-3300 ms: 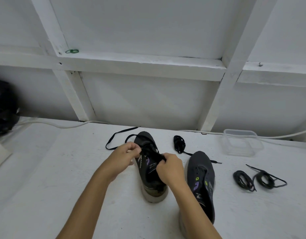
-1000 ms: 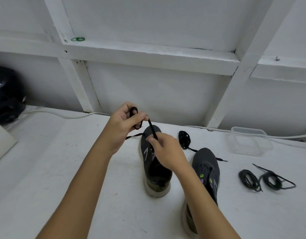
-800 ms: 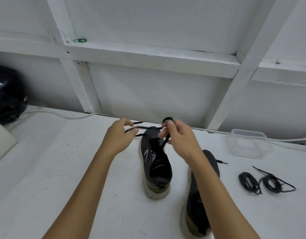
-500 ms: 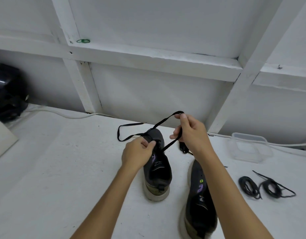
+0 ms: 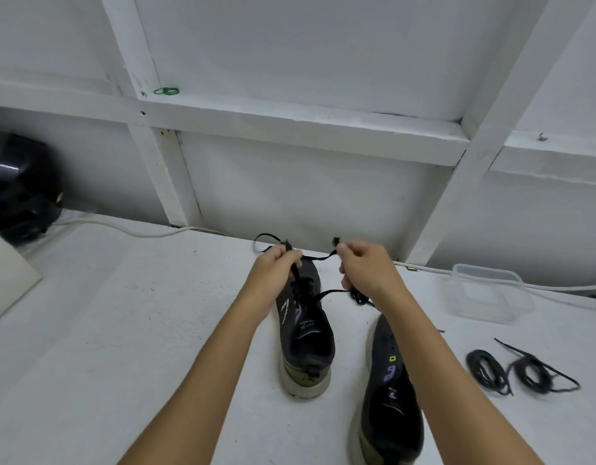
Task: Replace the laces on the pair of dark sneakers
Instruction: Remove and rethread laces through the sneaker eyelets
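- A flat black lace (image 5: 318, 258) is threaded through the dark knit sneaker (image 5: 305, 327) standing at the worktop's (image 5: 122, 330) centre.
- The left hand (image 5: 275, 266) pinches one lace end at the toe; the right hand (image 5: 367, 266) pinches the other, at 3 o'clock.
- The second sneaker (image 5: 389, 397) lies at 5 o'clock.
- Two coiled black laces (image 5: 521, 370) lie at 3 o'clock, below a clear plastic tub (image 5: 488, 293).

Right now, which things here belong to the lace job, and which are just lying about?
Job: left sneaker, right sneaker, lace held by left hand and right hand, coiled laces.

Lying about: plastic container, white cable, black helmet.
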The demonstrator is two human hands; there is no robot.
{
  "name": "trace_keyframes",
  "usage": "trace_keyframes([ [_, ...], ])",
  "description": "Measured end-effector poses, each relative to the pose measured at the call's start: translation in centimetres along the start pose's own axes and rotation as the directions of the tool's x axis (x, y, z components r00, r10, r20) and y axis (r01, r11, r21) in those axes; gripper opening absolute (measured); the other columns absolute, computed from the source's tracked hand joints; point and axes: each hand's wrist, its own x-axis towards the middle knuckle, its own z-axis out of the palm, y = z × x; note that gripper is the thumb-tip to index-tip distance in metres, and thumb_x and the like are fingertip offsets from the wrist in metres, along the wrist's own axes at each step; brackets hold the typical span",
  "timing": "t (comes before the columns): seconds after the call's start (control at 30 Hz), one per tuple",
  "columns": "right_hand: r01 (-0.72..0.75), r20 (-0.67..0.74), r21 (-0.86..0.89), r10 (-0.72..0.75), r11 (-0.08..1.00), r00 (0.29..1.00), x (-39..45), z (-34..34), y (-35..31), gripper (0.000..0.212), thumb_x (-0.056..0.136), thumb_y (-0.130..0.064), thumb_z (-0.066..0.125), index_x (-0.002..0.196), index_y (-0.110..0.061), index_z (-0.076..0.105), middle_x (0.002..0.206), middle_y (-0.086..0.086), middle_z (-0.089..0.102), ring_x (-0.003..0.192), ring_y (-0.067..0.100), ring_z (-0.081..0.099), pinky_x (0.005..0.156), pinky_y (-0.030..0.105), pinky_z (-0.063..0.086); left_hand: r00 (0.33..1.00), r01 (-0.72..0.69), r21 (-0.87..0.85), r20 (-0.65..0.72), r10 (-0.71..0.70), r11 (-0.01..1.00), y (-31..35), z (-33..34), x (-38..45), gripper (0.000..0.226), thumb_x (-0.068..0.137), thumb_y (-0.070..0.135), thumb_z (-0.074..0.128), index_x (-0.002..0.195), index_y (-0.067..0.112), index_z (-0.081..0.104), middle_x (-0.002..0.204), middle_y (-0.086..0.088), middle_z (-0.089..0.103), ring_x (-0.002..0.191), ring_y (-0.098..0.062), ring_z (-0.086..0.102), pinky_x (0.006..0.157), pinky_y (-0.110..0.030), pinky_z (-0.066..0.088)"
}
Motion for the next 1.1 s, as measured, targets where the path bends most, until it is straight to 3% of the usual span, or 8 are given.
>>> trace_keyframes([
  [0.23, 0.245, 0.488, -0.246, -0.098, 0.938, 0.867, -0.7, 2.1, -1.1, 0.024, 0.093, -0.040, 0.064, 0.076, -0.024, 0.065, 0.063, -0.009, 0.058, 0.055, 0.006, 0.058, 0.056, 0.021, 0.052, 0.947, -0.295, 0.204, 0.195, 0.257, 0.933, 3.4, -1.2, -1.0, 0.024, 0.101, 0.041, 0.052, 0.101, 0.042, 0.076, 0.104, 0.030, 0.070, 0.099, 0.019, 0.057, 0.073, 0.002, 0.039],
  [0.33, 0.224, 0.417, -0.184, -0.130, 0.957, 0.899, -0.6, 2.1, -1.3, 0.027, 0.100, -0.040, 0.057, 0.084, -0.021, 0.069, 0.070, -0.009, 0.064, 0.061, 0.007, 0.063, 0.066, 0.028, 0.055, 0.956, -0.278, 0.381, 0.202, 0.213, 0.882, 2.2, -1.8, -1.3, 0.032, 0.105, 0.046, 0.039, 0.113, 0.043, 0.070, 0.104, 0.019, 0.072, 0.102, 0.004, 0.062, 0.085, -0.014, 0.047],
  [0.43, 0.122, 0.361, -0.079, -0.086, 0.989, 0.928, -0.6, 1.2, -1.4, 0.030, 0.103, -0.041, 0.051, 0.092, -0.024, 0.073, 0.075, -0.009, 0.070, 0.067, 0.009, 0.067, 0.063, 0.023, 0.055, 0.968, -0.218, 0.483, 0.218, 0.125, 0.848, 0.6, -2.6, -1.8, 0.040, 0.104, 0.054, 0.033, 0.093, 0.035, 0.067, 0.082, 0.013, 0.071, 0.086, -0.006, 0.064, 0.079, -0.028, 0.047],
  [0.63, 0.144, 0.165, 0.123, -0.164, 0.982, 0.973, -0.9, -1.5, -0.2, 0.022, 0.099, -0.040, 0.060, 0.091, -0.042, 0.080, 0.101, -0.019, 0.076, 0.109, 0.010, 0.069, 0.102, 0.053, 0.053, 0.942, -0.330, 0.432, 0.093, 0.323, 0.839, -0.8, -4.8, -2.2, 0.022, 0.097, 0.042, 0.059, 0.080, 0.035, 0.070, 0.066, 0.005, 0.060, 0.056, -0.003, 0.047, 0.058, -0.020, 0.038],
  [0.87, 0.090, -0.120, 0.856, 0.026, 0.509, 0.992, -1.4, -7.6, 1.6, 0.039, 0.098, -0.037, 0.052, 0.062, -0.025, 0.058, 0.063, -0.005, 0.061, 0.070, 0.015, 0.067, 0.073, 0.033, 0.053, 0.886, -0.339, 0.150, -0.281, 0.369, 0.929, 0.0, -9.0, -2.7, 0.031, 0.083, 0.054, 0.056, 0.076, 0.027, 0.072, 0.056, 0.008, 0.054, 0.060, -0.007, 0.053, 0.069, -0.032, 0.046],
  [1.0, -0.179, -0.406, 0.367, 0.331, 0.913, 0.852, -1.0, -9.1, 5.7, 0.021, 0.092, -0.026, 0.053, 0.081, -0.012, 0.066, 0.062, -0.001, 0.070, 0.070, 0.022, 0.070, 0.078, 0.037, 0.058, 0.912, -0.296, 0.217, -0.224, 0.343, 0.930, -0.5, -9.3, -2.9, 0.028, 0.087, 0.051, 0.057, 0.080, 0.028, 0.072, 0.051, 0.008, 0.043, 0.052, -0.009, 0.045, 0.058, -0.023, 0.043],
  [1.03, -0.329, -0.406, 0.045, 0.318, 0.943, 0.856, -1.1, -9.0, 6.9, 0.025, 0.091, -0.029, 0.054, 0.084, -0.011, 0.069, 0.072, 0.003, 0.074, 0.077, 0.028, 0.071, 0.079, 0.038, 0.057, 0.922, -0.298, 0.239, -0.180, 0.344, 0.924, -0.7, -9.1, -3.0, 0.029, 0.087, 0.052, 0.056, 0.082, 0.028, 0.072, 0.052, 0.005, 0.039, 0.051, -0.012, 0.040, 0.052, -0.020, 0.037],
  [1.1, -0.462, -0.411, -0.505, 0.268, 0.729, 0.872, -1.9, -8.2, 8.2, 0.034, 0.092, -0.041, 0.061, 0.097, -0.009, 0.070, 0.097, 0.010, 0.074, 0.091, 0.033, 0.068, 0.076, 0.035, 0.051, 0.938, -0.305, 0.265, -0.081, 0.336, 0.915, -1.0, -8.6, -3.3, 0.028, 0.088, 0.051, 0.058, 0.084, 0.027, 0.073, 0.052, 0.005, 0.033, 0.051, -0.013, 0.029, 0.046, -0.020, 0.027],
])
